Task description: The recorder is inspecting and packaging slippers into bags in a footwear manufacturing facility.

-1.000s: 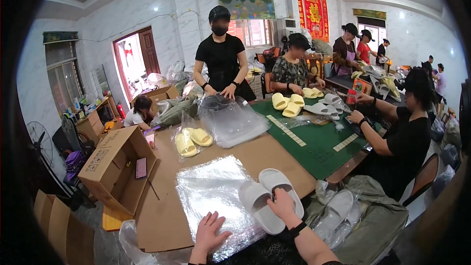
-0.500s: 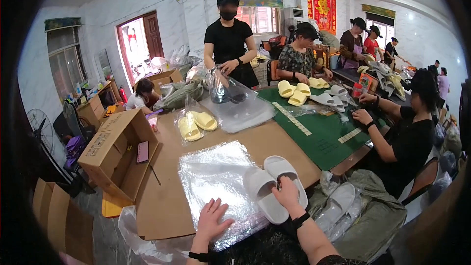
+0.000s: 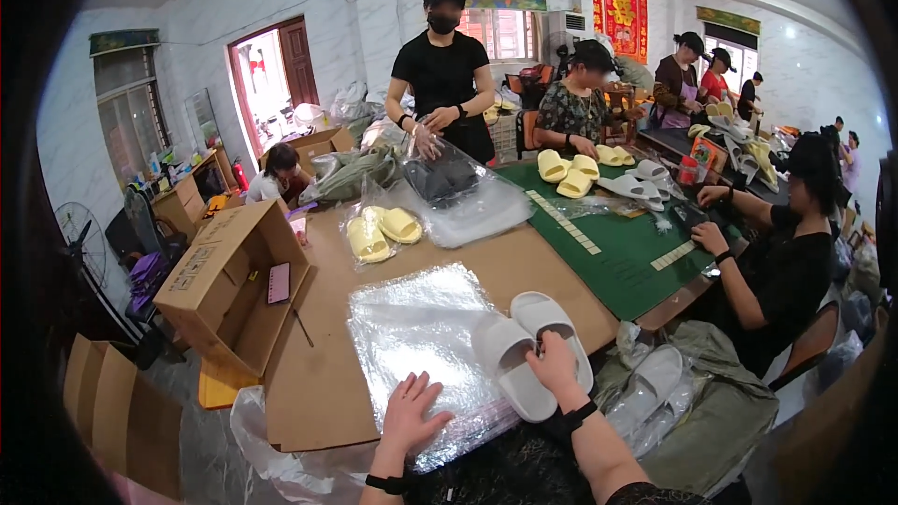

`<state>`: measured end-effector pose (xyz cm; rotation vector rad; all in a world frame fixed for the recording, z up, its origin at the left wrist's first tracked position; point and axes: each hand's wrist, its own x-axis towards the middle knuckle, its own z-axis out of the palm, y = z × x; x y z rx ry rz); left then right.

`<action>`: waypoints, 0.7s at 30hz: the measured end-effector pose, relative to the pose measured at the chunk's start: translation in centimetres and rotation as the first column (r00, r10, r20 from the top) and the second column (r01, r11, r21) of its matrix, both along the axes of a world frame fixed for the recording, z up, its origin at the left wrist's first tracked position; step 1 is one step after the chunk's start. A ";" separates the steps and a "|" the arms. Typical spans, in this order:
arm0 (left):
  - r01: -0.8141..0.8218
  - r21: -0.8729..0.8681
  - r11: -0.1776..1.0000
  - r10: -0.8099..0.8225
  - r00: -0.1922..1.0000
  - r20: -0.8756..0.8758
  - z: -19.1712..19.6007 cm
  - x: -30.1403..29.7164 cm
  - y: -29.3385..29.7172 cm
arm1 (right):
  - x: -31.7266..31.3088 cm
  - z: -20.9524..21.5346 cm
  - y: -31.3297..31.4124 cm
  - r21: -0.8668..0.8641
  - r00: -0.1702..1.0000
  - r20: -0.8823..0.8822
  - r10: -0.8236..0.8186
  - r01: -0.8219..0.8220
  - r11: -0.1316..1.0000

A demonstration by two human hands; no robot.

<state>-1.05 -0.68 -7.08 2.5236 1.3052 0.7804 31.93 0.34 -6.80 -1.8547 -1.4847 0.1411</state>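
A pair of white slide slippers (image 3: 552,320) lies at the right edge of a stack of clear plastic bags (image 3: 421,309). My right hand (image 3: 556,362) is closed on the pair, its fingers curled at the inner edges where the slippers meet. The toe of the left slipper looks hazy, as if under clear film; I cannot tell how far it sits inside a bag. My left hand (image 3: 413,411) rests on the near part of the bag stack with its fingers spread and holds nothing.
Bagged yellow slippers (image 3: 383,232) lie beyond the stack. On the left stands an open cardboard box (image 3: 229,295). A green mat (image 3: 599,243) holds more slippers, with co-workers around it. Sacking (image 3: 720,402) with bagged white slippers (image 3: 650,393) is at my right.
My view has shifted slightly. Both my hands and the white slippers keep nearly the same places. Across the table, a person's bag with dark slippers has been lowered toward the stack of bags.
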 end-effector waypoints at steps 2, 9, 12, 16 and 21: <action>0.005 0.002 1.000 -0.005 1.000 0.011 0.0 -0.1 -0.2 | -0.1 0.2 -0.2 -0.010 1.000 0.009 0.000 0.001 1.000; 0.010 0.015 1.000 -0.010 1.000 0.025 -0.2 -0.1 0.0 | -0.2 0.6 -0.3 -0.005 1.000 0.001 0.003 -0.003 1.000; 0.010 0.017 1.000 -0.010 1.000 0.015 -0.1 -0.2 -0.1 | -0.1 0.4 -0.3 -0.017 1.000 0.016 0.008 -0.008 1.000; 0.021 0.008 1.000 -0.021 0.999 0.036 0.8 0.1 -0.2 | 0.2 0.1 -0.1 0.047 1.000 0.024 0.020 -0.021 0.999; 0.016 0.017 1.000 -0.017 0.999 0.044 0.4 0.1 -0.2 | -0.1 0.9 -0.3 0.005 1.000 0.017 0.019 -0.019 1.000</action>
